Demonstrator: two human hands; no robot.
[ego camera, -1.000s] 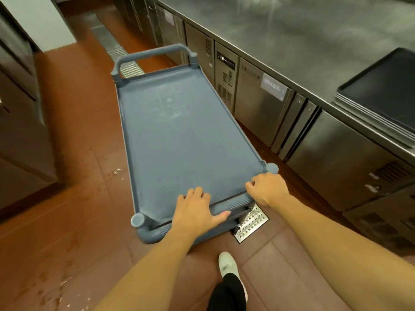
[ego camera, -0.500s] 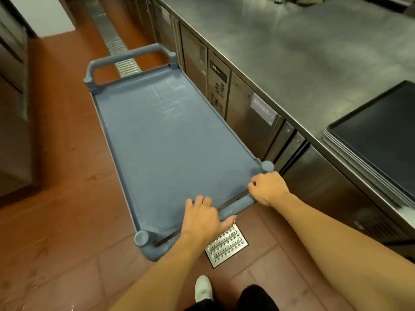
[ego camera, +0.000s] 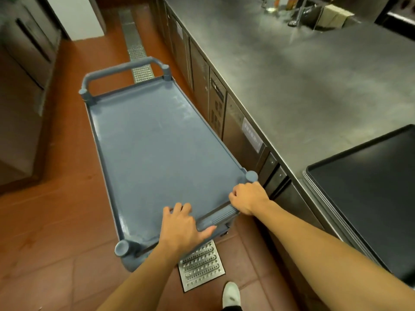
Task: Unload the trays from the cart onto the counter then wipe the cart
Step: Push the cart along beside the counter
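Cart (ego camera: 161, 153) handle in both grips.

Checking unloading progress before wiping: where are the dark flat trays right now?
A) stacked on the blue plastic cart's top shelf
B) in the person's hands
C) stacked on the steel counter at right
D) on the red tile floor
C: the stack of dark flat trays sits on the stainless steel counter, while the blue plastic cart shows a bare top shelf.

**Tally at the cart**

There was one blue cart (ego camera: 161, 151), with two handles and four round corner posts; one stack of dark trays (ego camera: 368, 198) on one steel counter (ego camera: 303, 86) at right, number unclear; two hands, left hand (ego camera: 184, 227) and right hand (ego camera: 248, 198); one white shoe (ego camera: 231, 295); one small floor drain grate (ego camera: 201, 264) near.
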